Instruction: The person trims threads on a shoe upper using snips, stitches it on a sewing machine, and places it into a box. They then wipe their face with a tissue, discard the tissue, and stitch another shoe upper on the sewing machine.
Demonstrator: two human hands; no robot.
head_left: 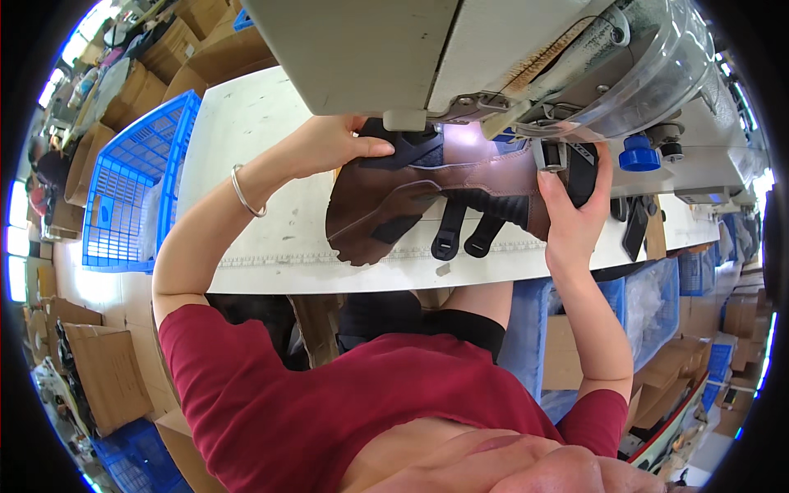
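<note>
A brown and black shoe upper [370, 201] lies stretched across the white table under the sewing machine [370, 57]. My left hand [337, 148] pinches its left part, thumb on top beside a dark patch; the other fingers are mostly hidden behind the machine head. At the right end, my right hand [571, 214] grips the upper by a black padded piece [583, 177], thumb in front and fingers around the far side. Two black straps with slotted ends [448, 234] hang toward me from the upper. A bright lamp lights its middle; the needle cannot be made out.
A clear curved guard [657, 74] and a blue knob [638, 154] sit on the machine's right side. Black pieces [634, 226] lie right of my right hand. A blue crate [136, 197] stands at the table's left; another crate [649, 312] with clear plastic is below right.
</note>
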